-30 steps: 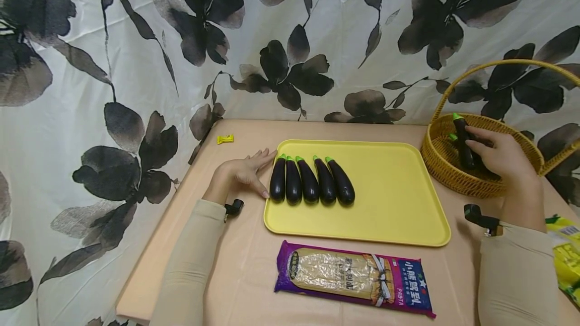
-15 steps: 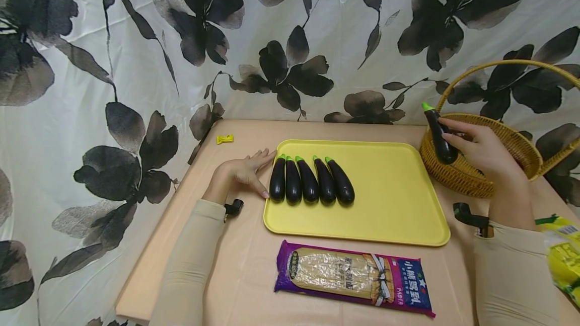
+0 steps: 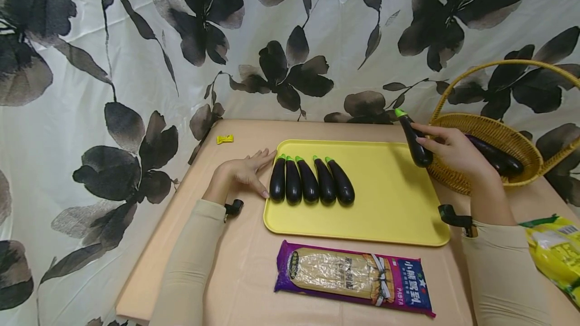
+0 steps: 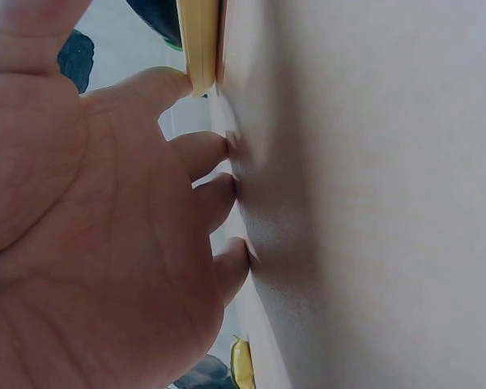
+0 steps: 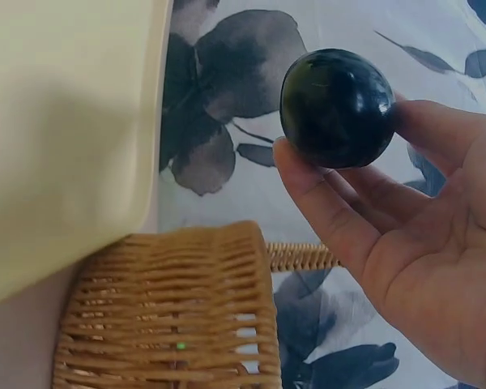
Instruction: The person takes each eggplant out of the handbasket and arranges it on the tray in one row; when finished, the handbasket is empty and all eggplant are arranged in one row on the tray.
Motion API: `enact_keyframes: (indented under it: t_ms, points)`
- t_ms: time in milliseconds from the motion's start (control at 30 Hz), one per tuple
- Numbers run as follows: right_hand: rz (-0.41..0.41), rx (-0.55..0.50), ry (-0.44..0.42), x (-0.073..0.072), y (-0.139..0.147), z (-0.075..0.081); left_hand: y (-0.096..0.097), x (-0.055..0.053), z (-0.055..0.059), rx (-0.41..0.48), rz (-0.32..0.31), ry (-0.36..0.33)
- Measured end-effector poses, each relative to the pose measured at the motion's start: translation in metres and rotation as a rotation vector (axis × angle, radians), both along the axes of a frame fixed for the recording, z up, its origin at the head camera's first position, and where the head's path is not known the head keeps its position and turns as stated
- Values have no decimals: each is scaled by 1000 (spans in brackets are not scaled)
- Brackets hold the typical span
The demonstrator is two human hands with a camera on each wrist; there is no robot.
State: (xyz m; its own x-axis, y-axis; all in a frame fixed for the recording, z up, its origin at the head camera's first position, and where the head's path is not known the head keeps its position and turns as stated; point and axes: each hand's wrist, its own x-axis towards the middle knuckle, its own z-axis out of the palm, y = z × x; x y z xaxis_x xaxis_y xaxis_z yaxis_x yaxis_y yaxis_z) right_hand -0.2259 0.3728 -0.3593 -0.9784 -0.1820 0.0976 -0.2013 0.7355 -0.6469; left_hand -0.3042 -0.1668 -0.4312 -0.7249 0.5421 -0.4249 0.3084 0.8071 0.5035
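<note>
Between thumb and fingers, my right hand (image 3: 453, 152) holds an eggplant (image 3: 414, 140) with a bright green cap, raised over the right end of a yellow tray (image 3: 389, 195). In the right wrist view the eggplant (image 5: 337, 109) shows its round dark end. Several more eggplants (image 3: 310, 181) lie side by side on the tray's left half, green caps pointing away. My left hand (image 3: 240, 172) rests at the tray's left edge, fingers spread. The left wrist view shows its fingertips (image 4: 235, 190) down on the table and one finger at the tray rim (image 4: 198, 49).
A wicker basket (image 3: 453, 177) with a tall handle stands right of the tray, with another eggplant (image 3: 498, 157) inside. A purple pasta packet (image 3: 353, 278) lies in front of the tray. A yellow bag (image 3: 555, 255) is at the right, a small yellow wrapper (image 3: 225, 139) at the back left.
My right hand has lifted the eggplant out of the basket and carried it left to the tray's right end. The left hand has stayed in place.
</note>
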Motion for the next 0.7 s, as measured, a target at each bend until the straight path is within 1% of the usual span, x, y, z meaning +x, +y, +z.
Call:
enact_keyframes:
  t_ms: [67, 200, 367, 567, 667, 700]
  points:
    - [9, 4, 13, -1, -3, -1, 0, 0, -1, 0, 3, -2]
    - [44, 4, 13, -4, -9, -5, 0, -1, -1, 1, 4, -5]
    - [122, 16, -6, -9, -18, -10, 0, 0, 0, -1, 4, -6]
    - [196, -48, -72, -14, -37, -19, 0, 0, 0, -4, 4, -8]
    - [232, -41, -89, -14, -47, -22, 0, 1, 1, -5, 5, -11]
    - [244, -19, -84, -15, -50, -23, 0, 1, 2, -4, 3, -11]
